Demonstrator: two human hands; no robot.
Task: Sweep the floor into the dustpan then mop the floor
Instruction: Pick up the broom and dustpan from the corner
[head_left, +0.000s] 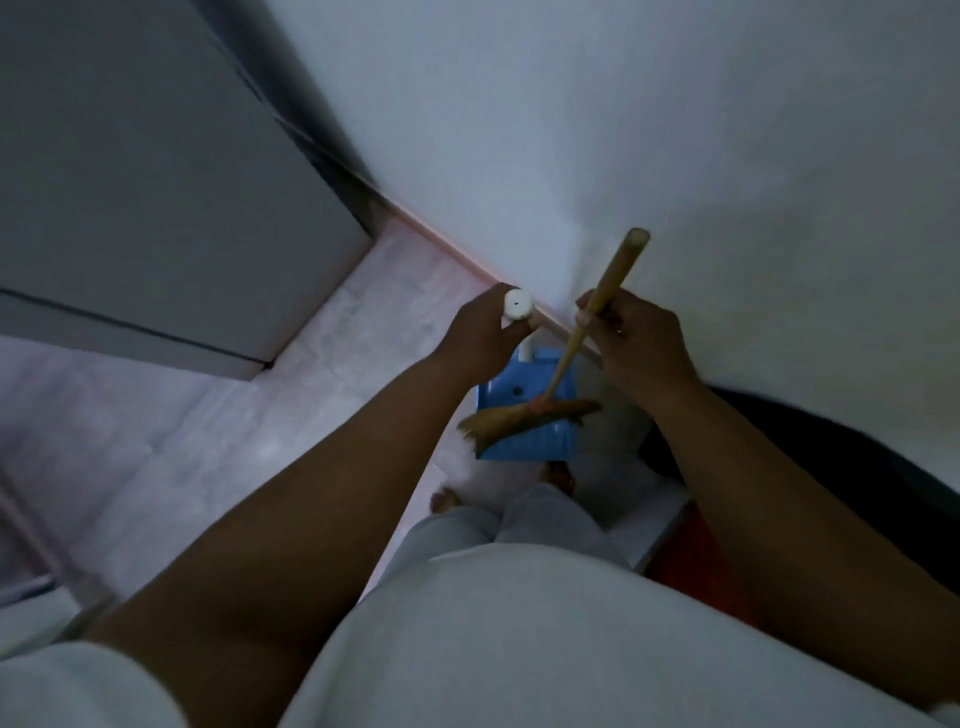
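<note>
A blue dustpan stands on the pale tiled floor close to the white wall, straight ahead of my bare feet. Its white upright handle rises to my left hand, which grips it just below the rounded top. My right hand holds a wooden broom handle near its upper end. The straw broom head lies across the dustpan's tray, its bristles pointing left.
A white wall with a low skirting runs diagonally on the right. A tall grey cabinet stands to the left. A dark object and something red lie by my right leg.
</note>
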